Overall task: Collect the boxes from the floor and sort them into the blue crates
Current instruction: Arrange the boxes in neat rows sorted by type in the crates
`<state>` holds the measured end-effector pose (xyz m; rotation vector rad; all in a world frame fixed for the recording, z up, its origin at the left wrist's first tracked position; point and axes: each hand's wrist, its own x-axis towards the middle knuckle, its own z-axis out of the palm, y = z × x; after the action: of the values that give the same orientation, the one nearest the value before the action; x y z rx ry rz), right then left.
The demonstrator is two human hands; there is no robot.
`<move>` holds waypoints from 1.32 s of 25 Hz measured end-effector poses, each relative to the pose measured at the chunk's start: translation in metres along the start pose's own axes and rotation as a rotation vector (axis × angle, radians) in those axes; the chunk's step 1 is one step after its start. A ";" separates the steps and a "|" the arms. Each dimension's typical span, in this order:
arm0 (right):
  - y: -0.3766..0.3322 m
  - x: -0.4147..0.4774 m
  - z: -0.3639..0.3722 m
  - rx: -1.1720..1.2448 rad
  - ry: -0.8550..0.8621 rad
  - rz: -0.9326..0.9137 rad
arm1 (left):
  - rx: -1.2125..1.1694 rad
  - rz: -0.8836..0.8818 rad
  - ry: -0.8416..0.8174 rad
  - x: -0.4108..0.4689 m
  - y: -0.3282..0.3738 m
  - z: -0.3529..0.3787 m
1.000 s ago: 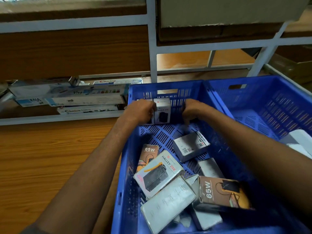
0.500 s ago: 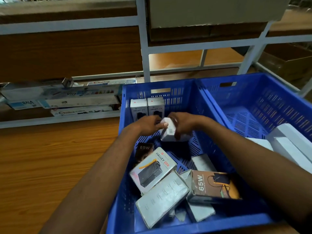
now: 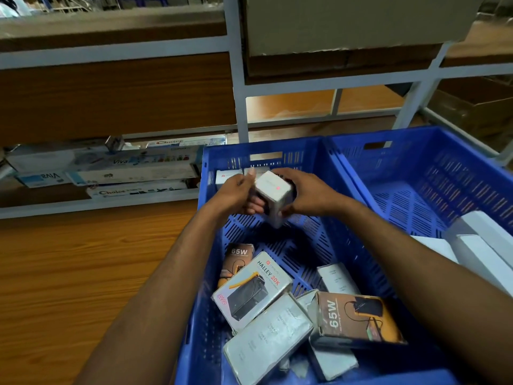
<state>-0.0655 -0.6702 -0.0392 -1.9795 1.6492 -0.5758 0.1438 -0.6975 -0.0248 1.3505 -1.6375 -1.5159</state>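
Both my hands hold one small white box [image 3: 273, 191] above the far end of the left blue crate [image 3: 206, 245]. My left hand [image 3: 237, 194] grips its left side and my right hand [image 3: 306, 194] grips its right side. Behind the box, two small white boxes [image 3: 230, 175] stand upright against the crate's far wall, partly hidden. Several boxes lie loose at the crate's near end, among them a "Halley 20K" box [image 3: 251, 291] and a "65W" box [image 3: 358, 319].
A second blue crate [image 3: 433, 173] stands to the right, with white boxes [image 3: 483, 245] at its near side. Long flat boxes [image 3: 111, 169] lie on the low shelf at left. A metal shelf frame [image 3: 236, 79] rises behind the crates. The floor at left is wood.
My hands left the upright boxes at the far wall, picked up a small white box from the crate floor and lifted and turned it between them.
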 end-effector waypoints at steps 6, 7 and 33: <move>-0.002 0.001 -0.003 0.101 -0.083 0.060 | -0.127 -0.052 0.002 0.006 -0.003 -0.006; -0.003 0.001 -0.004 0.124 -0.092 0.069 | -0.137 -0.045 -0.001 0.006 -0.002 -0.006; -0.005 -0.008 -0.012 -0.204 0.045 -0.179 | 0.535 0.544 -0.005 0.011 -0.019 -0.004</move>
<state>-0.0705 -0.6630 -0.0267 -2.2940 1.6234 -0.5381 0.1488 -0.7066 -0.0443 1.0024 -2.2780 -0.7937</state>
